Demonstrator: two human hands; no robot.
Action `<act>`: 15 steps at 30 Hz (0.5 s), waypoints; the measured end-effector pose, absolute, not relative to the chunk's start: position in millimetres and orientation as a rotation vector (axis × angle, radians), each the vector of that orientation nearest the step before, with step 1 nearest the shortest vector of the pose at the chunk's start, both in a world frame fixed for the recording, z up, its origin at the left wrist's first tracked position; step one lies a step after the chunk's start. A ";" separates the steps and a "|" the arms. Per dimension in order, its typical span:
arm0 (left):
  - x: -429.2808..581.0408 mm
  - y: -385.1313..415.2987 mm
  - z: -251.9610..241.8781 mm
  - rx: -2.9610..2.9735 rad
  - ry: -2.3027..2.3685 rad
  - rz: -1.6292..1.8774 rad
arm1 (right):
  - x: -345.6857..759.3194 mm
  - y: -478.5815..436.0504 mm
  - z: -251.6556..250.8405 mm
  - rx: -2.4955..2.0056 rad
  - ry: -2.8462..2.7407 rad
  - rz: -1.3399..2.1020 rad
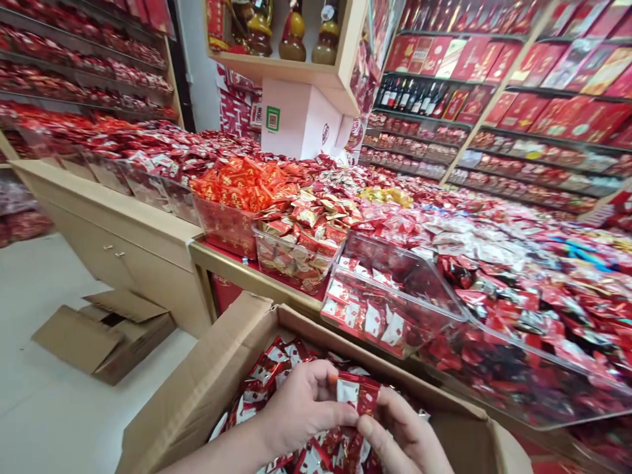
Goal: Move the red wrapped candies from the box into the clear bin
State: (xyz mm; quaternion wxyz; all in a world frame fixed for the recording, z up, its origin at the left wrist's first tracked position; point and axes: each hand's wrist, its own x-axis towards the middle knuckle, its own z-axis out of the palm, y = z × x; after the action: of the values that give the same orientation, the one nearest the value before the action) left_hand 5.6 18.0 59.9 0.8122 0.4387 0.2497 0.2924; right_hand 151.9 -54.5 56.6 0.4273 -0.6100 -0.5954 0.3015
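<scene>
At the upper left of the frame, shelves point(64, 85) are lined with red packages; at the lower left, a cardboard box point(74, 339) with spread flaps is seen on the floor. Left of centre, orange packets point(241, 187) are heaped in a bin. At the lower centre, red-and-white packets point(266, 368) are contained in an open carton point(170, 401). Over these, one red-and-white sachet point(349, 392) is pinched at its left edge by the left hand point(301, 408) and grasped at its right by the right hand point(407, 431). Right of centre, similar packets are held in a clear bin point(424, 322). At the upper right, red boxes point(573, 122) are shelved.
</scene>
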 end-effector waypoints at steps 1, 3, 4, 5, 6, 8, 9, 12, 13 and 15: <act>4.8 19.0 63.2 0.919 0.521 0.635 | 149.7 -53.6 62.8 -1.512 -1.506 0.745; 2.8 20.8 68.7 0.895 0.493 0.642 | 146.9 -50.7 74.5 -1.495 -1.557 0.729; 1.7 21.7 70.8 0.893 0.483 0.648 | 145.9 -48.6 80.1 -1.490 -1.586 0.712; 0.5 22.7 72.3 0.901 0.476 0.661 | 144.8 -45.9 85.3 -1.488 -1.612 0.680; -0.8 23.8 73.4 0.915 0.475 0.679 | 143.5 -43.0 89.9 -1.488 -1.638 0.638; -3.8 26.0 74.7 0.945 0.483 0.723 | 139.7 -36.8 97.0 -1.479 -1.691 0.551; -5.4 27.0 75.1 0.962 0.491 0.744 | 137.2 -33.9 99.5 -1.472 -1.710 0.514; -9.9 29.2 76.8 0.992 0.518 0.803 | 129.8 -27.2 106.8 -1.450 -1.757 0.459; -10.8 29.8 77.5 0.990 0.512 0.830 | 128.6 -25.2 111.2 -1.446 -1.771 0.450; -11.4 31.3 78.8 0.980 0.500 0.900 | 130.8 -19.1 126.8 -1.444 -1.777 0.416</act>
State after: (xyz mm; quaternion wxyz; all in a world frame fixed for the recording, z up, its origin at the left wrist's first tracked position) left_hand -11.4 31.3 78.8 0.7579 0.4499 0.2295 0.4130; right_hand 130.8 -19.1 126.8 0.3962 -0.5697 -0.7012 0.1640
